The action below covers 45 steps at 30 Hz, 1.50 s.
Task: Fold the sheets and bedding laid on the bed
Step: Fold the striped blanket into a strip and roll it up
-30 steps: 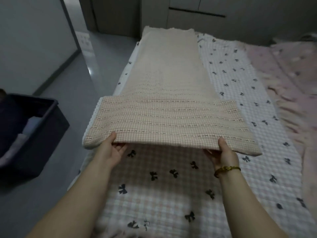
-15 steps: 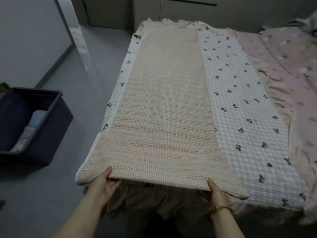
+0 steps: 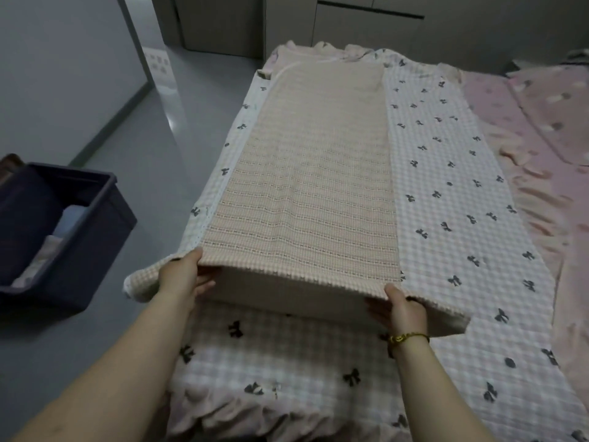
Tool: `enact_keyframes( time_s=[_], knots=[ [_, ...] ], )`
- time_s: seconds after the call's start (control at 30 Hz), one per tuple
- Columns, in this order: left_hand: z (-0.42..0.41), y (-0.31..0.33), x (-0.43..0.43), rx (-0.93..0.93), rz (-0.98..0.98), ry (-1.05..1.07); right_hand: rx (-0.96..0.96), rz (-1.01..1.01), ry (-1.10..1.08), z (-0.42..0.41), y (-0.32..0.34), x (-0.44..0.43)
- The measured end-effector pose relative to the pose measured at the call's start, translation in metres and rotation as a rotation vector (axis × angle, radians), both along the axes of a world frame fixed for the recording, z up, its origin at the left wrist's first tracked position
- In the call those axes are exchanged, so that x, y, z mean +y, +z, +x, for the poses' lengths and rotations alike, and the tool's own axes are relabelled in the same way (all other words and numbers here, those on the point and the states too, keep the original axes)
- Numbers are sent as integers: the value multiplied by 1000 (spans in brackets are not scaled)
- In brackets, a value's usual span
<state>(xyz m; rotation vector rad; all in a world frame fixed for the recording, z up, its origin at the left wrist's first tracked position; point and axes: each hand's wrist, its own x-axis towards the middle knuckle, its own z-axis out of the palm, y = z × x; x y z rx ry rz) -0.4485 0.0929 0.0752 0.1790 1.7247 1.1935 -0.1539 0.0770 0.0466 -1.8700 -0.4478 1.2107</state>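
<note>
Blanket [image 3: 306, 199] edge lifted fwd; L grip [image 3: 186, 275] & R grip [image 3: 403, 306] pinch it, thumbs atop.

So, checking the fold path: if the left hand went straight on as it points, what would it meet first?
Likely the beige waffle-knit blanket whose lifted edge the left hand grips; depth underneath is unclear.

The blanket [image 3: 306, 199] lay lengthwise on the quilt [image 3: 462, 218], along its left half. 2 hands held the blanket's near end, the left hand [image 3: 181, 279] at the left corner and the right hand [image 3: 404, 309] at the right. Another sheet [image 3: 541, 193] lay right of the quilt. A bin [image 3: 92, 250] sat on the floor [image 3: 178, 129] to the quilt's left, with cabinets [image 3: 350, 27] behind.
</note>
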Motion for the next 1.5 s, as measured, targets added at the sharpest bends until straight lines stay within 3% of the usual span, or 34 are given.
enact_keyframes(
  time_s=[0.2, 0.3, 0.37, 0.43, 0.5, 0.6, 0.67, 0.83, 0.9, 0.97, 1.03, 1.1, 1.13, 1.2, 1.27, 1.33, 1.37, 1.5],
  knots=[
    [13, 14, 92, 183, 12, -14, -32, 1, 31, 13, 18, 91],
    [18, 8, 140, 166, -29, -59, 143, 24, 27, 15, 18, 140],
    [16, -12, 168, 256, -70, -146, 205, 52, 161, 17, 2, 165],
    [12, -38, 185, 510, -166, -300, 33, 51, 361, 13, -21, 178],
    [14, -71, 179, 642, -251, -453, -199, 24, 564, 6, -49, 174],
    [31, -124, 140, 812, -326, -829, -773, -202, 1032, -14, -99, 152],
    [39, -154, 115, 1016, -367, -1087, -1014, -159, 1213, -33, -127, 131],
    [39, -190, 105, 1229, -362, -1283, -1149, -57, 1348, -59, -181, 114],
    [37, -190, 106, 1214, -362, -1276, -1120, -149, 1382, -60, -170, 115],
    [36, -187, 103, 1200, -291, -1202, -1148, -124, 1252, -57, -166, 113],
    [33, -178, 98, 1080, -167, -1022, -992, -128, 1101, -54, -163, 102],
    [28, -160, 92, 838, -60, -705, -773, -10, 721, -51, -153, 85],
    [27, -153, 89, 687, -76, -572, -680, 1, 480, -51, -147, 76],
    [21, -145, 78, 448, -212, -356, -419, -172, 49, -53, -139, 63],
    [14, -147, 67, 177, -312, -179, 47, -317, -248, -59, -137, 56],
    [10, -148, 63, -52, -334, -71, 426, -344, -322, -66, -134, 56],
    [9, -147, 65, -125, -322, -46, 508, -329, -324, -68, -133, 60],
    [0, -139, 81, -323, -191, 120, 553, -246, -398, -69, -128, 79]
  ],
)
